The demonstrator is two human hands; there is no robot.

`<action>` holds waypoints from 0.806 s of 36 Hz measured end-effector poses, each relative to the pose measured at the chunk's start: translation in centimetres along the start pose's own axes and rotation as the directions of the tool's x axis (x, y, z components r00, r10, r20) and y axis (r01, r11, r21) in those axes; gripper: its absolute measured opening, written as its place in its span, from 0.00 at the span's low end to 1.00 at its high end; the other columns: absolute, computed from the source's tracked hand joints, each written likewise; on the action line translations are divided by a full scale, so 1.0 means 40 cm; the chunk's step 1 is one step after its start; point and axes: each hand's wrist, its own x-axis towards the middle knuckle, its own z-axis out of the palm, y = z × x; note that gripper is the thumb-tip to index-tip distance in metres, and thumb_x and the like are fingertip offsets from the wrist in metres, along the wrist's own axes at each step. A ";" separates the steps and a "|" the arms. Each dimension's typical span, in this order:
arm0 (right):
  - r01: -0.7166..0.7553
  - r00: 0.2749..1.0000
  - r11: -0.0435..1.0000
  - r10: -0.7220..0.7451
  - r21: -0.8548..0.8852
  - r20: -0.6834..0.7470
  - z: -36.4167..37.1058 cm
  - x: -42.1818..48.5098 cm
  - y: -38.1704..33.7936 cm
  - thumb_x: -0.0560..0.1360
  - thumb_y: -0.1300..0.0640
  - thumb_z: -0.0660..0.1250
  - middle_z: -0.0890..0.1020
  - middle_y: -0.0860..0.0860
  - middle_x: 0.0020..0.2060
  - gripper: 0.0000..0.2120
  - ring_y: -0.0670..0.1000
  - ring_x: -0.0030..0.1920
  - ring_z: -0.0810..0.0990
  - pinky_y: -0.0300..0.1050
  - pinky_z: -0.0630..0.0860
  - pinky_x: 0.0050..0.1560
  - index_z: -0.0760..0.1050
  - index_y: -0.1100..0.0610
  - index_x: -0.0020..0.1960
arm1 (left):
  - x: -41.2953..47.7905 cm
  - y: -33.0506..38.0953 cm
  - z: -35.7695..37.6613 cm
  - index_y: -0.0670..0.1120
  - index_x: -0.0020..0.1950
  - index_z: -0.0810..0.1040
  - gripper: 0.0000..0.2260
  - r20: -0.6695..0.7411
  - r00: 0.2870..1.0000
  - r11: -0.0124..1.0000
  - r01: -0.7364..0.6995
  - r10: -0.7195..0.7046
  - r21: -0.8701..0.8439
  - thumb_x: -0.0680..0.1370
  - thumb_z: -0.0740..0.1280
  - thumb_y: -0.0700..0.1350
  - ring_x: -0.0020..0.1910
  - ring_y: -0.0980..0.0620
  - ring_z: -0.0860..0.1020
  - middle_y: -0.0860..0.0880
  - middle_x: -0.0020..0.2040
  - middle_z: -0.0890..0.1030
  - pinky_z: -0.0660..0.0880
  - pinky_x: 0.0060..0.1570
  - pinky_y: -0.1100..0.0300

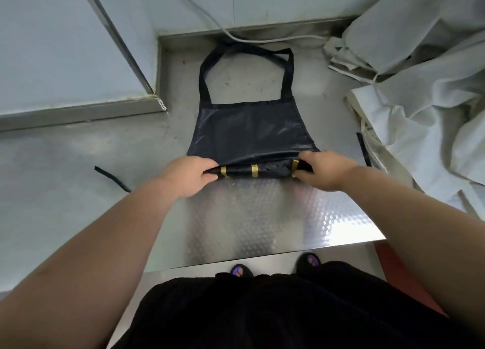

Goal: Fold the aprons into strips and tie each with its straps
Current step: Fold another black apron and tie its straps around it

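A dark navy apron (252,128) lies flat on the steel table (252,217), its neck loop (287,70) pointing away from me. Its near end is folded into a narrow band with gold stripes (254,170). My left hand (189,175) pinches the left end of that band. My right hand (325,171) pinches the right end. One waist strap (111,176) trails on the table to the left, and the other strap (363,149) lies to the right beside the white cloth.
A heap of white aprons or cloth (425,86) fills the right side of the table. A white cable (236,36) runs along the back edge. A raised steel ledge (78,112) and wall panel stand at the left. My feet show below the table's front edge.
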 end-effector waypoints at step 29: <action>-0.490 0.827 0.655 0.558 0.576 0.070 -0.021 0.088 0.006 0.76 0.64 0.62 0.71 0.58 0.46 0.23 0.56 0.46 0.71 0.45 0.68 0.36 0.57 0.64 0.67 | 0.116 -0.066 -0.007 0.47 0.54 0.74 0.23 -0.081 0.875 0.767 0.371 -0.478 -0.524 0.67 0.75 0.58 0.49 0.49 0.74 0.50 0.50 0.76 0.71 0.48 0.56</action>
